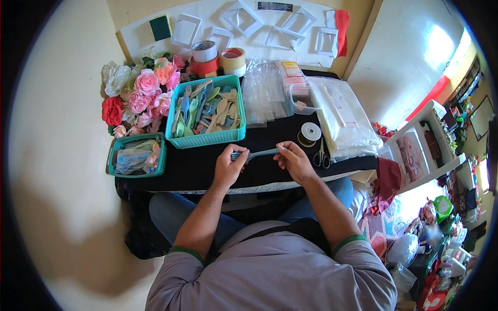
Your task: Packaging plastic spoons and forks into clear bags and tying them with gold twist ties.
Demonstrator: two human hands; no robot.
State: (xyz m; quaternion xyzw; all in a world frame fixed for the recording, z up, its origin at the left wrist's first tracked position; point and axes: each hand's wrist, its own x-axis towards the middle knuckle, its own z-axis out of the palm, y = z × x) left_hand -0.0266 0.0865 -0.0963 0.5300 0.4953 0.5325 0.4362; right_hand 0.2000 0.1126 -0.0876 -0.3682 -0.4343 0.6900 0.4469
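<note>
A blue plastic fork (pixel 261 153) is held level above the black tabletop cloth (pixel 194 165). My left hand (pixel 230 163) grips its tined end between thumb and fingers. At the handle end, my right hand (pixel 293 161) pinches the tip. Just beyond my left hand stands a teal plastic basket (pixel 210 138) full of forks and spoons in several pastel colours. Close to my right hand are a spool (pixel 310 134) with a white flange and a pair of scissors (pixel 321 156). A smaller teal basket (pixel 136 173) at the left holds bagged cutlery.
Artificial flowers (pixel 142 93) and tape rolls (pixel 204 58) line the back left. Clear plastic sleeves (pixel 262 89), a clear plastic container (pixel 304 107) and a stack of plastic bags (pixel 346 116) fill the back and right. White frames (pixel 241 19) rest on the board behind; a white shelf unit (pixel 420 151) stands right.
</note>
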